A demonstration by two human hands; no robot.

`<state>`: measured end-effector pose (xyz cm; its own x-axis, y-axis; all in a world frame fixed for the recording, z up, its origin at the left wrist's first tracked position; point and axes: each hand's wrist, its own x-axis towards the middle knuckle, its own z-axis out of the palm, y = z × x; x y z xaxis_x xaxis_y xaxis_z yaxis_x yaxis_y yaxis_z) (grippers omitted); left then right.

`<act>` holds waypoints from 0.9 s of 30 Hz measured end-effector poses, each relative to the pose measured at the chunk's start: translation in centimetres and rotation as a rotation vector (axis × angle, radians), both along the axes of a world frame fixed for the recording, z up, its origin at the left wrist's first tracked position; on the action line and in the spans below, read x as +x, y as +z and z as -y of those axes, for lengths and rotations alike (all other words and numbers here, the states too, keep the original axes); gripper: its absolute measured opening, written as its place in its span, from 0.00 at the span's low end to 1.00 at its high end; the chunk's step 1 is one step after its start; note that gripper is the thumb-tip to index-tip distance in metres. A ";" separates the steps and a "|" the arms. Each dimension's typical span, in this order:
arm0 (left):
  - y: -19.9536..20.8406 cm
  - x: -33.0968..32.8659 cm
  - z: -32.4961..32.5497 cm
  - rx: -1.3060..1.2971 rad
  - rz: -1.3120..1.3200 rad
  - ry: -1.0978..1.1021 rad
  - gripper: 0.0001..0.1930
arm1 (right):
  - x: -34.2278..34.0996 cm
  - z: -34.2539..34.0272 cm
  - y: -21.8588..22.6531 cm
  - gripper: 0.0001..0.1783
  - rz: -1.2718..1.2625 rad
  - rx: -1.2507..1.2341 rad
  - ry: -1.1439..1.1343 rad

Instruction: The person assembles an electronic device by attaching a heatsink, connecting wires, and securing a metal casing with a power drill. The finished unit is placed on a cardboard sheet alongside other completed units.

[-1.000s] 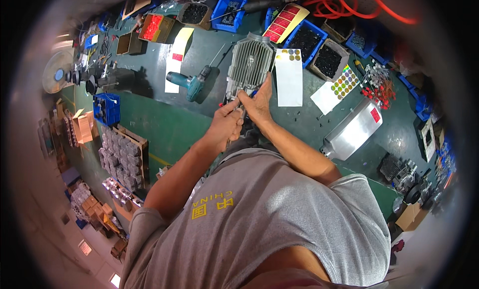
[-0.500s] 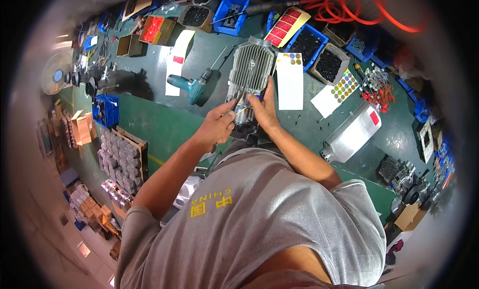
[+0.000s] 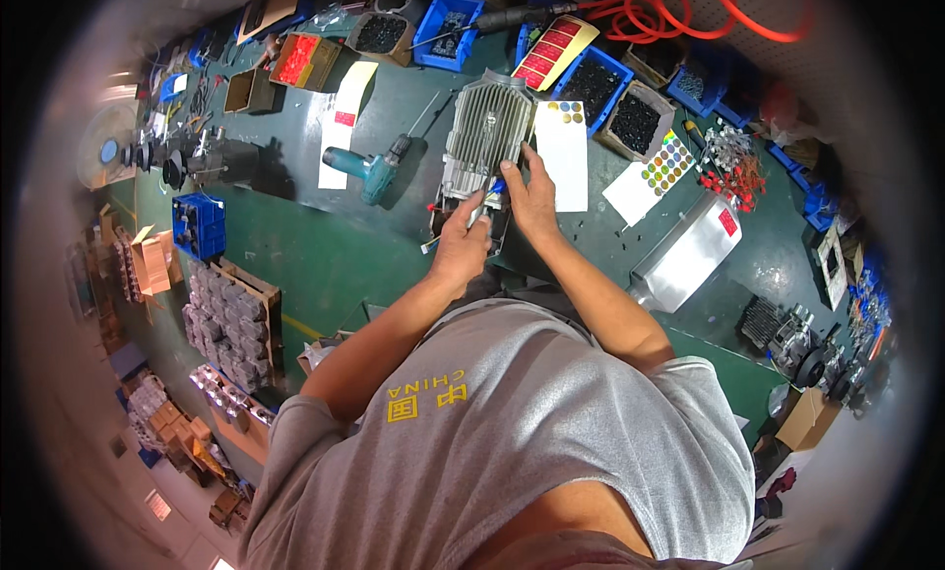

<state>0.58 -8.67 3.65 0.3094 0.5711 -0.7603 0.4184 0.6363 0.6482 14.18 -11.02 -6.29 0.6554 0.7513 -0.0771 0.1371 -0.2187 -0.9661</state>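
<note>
While a dark green desk (image 3: 295, 122) spreads across the far part of the scene, the person's grey shirt (image 3: 551, 422) fills the near part. On the desk, directly in front of the person, lies a finned metal housing (image 3: 482, 132), its narrower end far and its more open end near. Well to its right rests a smooth silver cover (image 3: 689, 255) with a red label, lying at a slant. Just beside the housing on the right is a white sheet (image 3: 563, 171) bearing a few round gold stickers; beyond it, farther right, sits a blue bin (image 3: 591, 86) of black parts. To the left of the housing, apart from it, lies a teal drill (image 3: 372, 179), its bit pointing far and right.

The left hand (image 3: 465, 247) is at the housing's near end, fingers bent and reaching into it; I cannot tell what they grip. The right hand (image 3: 534, 204) is at the near right edge, thumb and forefinger parted; whether they grip that edge is unclear. Between the hands shows a small blue piece (image 3: 497, 187).
</note>
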 end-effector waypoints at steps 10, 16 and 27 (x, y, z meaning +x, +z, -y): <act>-1.7 0.6 1.9 0.099 0.029 0.061 0.24 | 0.2 -0.4 -2.0 0.29 0.133 -0.026 -0.048; -1.1 1.1 1.8 0.068 0.027 0.086 0.23 | 0.1 -0.3 -2.3 0.29 0.133 -0.017 -0.061; -2.4 -0.1 -1.1 0.289 -0.121 -0.239 0.11 | -0.3 -0.9 -1.3 0.27 0.088 -0.030 -0.066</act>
<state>0.44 -7.60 1.26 0.3773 0.6899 -0.6178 0.6170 0.3102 0.7233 13.92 -10.16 -7.55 0.7088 0.7043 -0.0392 0.2050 -0.2589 -0.9439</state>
